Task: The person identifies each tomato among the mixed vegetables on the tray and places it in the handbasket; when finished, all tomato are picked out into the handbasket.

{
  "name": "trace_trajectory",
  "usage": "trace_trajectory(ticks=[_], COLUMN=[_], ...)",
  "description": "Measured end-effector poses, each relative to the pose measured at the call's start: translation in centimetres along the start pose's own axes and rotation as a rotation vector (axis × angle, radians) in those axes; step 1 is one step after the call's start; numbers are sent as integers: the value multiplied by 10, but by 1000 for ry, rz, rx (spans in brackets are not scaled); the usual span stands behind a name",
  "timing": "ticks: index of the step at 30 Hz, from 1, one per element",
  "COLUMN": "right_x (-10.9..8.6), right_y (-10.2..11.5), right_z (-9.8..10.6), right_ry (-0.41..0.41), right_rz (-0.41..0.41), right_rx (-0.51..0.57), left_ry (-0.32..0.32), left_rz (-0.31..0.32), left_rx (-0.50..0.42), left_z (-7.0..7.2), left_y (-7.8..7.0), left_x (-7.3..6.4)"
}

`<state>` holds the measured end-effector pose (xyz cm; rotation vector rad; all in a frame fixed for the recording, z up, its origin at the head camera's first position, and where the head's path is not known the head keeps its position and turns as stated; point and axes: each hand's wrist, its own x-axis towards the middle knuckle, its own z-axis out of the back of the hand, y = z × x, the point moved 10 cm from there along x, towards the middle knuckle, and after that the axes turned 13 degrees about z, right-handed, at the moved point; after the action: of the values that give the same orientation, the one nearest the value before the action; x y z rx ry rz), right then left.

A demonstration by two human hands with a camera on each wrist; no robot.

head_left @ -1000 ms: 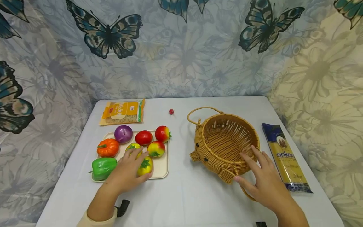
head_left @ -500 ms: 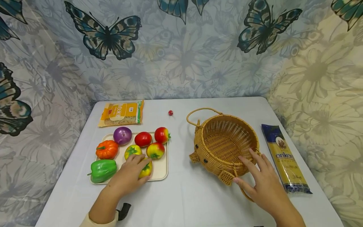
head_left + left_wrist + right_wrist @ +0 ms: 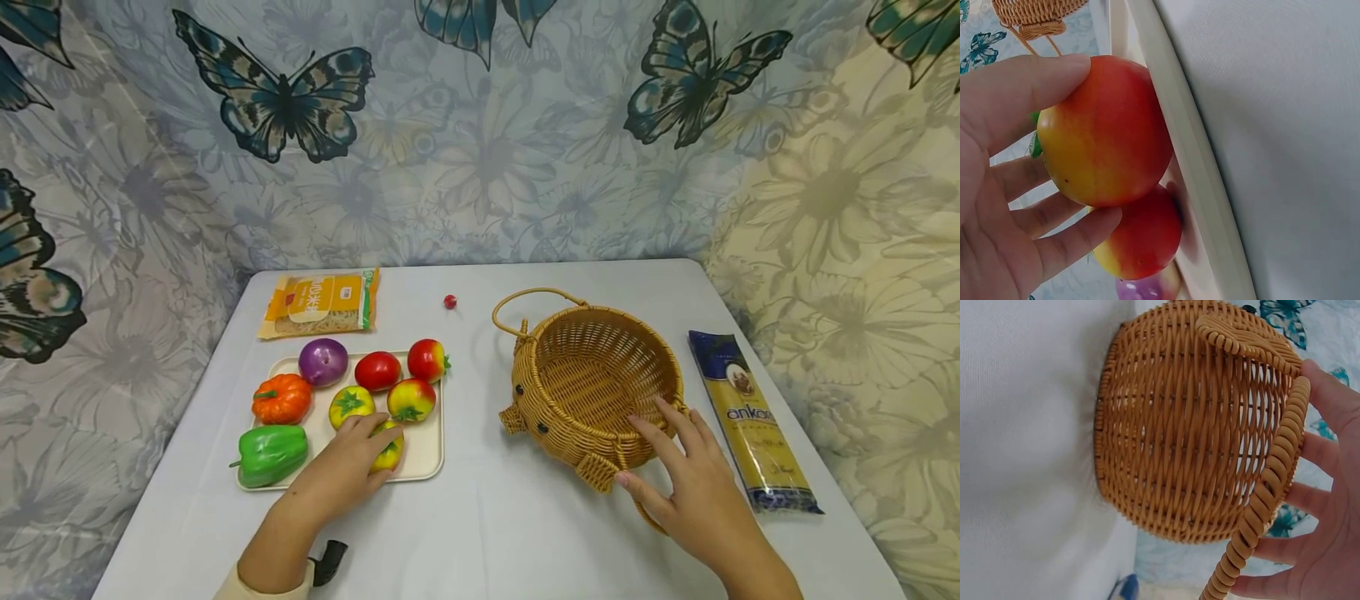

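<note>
My left hand [image 3: 341,471] is over the tray's near side, gripping a red-and-yellow fruit [image 3: 1107,131] with a green leafy top. Its thumb lies on one side of the fruit and its fingers curl round the other. Another red-and-yellow fruit [image 3: 1144,240] shows just behind it in the left wrist view. My right hand [image 3: 701,492] holds the near-right rim of a wicker basket [image 3: 558,417] with animal eyes and feet. Its fingertips reach inside the rim while the thumb stays outside, by the wicker foot [image 3: 597,472]. Nothing lies in the basket.
The cream tray [image 3: 429,458] also bears a green pepper [image 3: 272,455], an orange pumpkin-like piece [image 3: 282,398], a purple round vegetable [image 3: 323,362] and several red or yellow fruits. Behind it lies a yellow grain packet [image 3: 321,303]. An ankara packet [image 3: 753,425] lies right; a small red ball [image 3: 450,302] lies at the back.
My left hand has lowered onto the nearest fruit and closed its fingers round it. The right hand stays at the basket's rim; the head view has shifted slightly.
</note>
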<state>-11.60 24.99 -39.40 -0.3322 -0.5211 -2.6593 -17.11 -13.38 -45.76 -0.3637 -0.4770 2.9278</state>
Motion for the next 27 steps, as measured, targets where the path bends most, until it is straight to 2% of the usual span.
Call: trace_trajectory(ticks=[4, 11, 21, 27], right_x=[0, -2, -6, -4], right_y=[1, 6, 11, 10], right_z=[2, 6, 10, 8], right_ry=[-14, -99, -176, -169], right_rz=[8, 89, 164, 150], right_rx=[-10, -17, -12, 7], left_ry=[0, 0, -58, -62], left_rz=[-3, -20, -127, -158], left_rx=[0, 7, 47, 79], left_z=[2, 10, 43, 56], left_y=[0, -1, -14, -24], left_x=[-1, -5, 3, 8])
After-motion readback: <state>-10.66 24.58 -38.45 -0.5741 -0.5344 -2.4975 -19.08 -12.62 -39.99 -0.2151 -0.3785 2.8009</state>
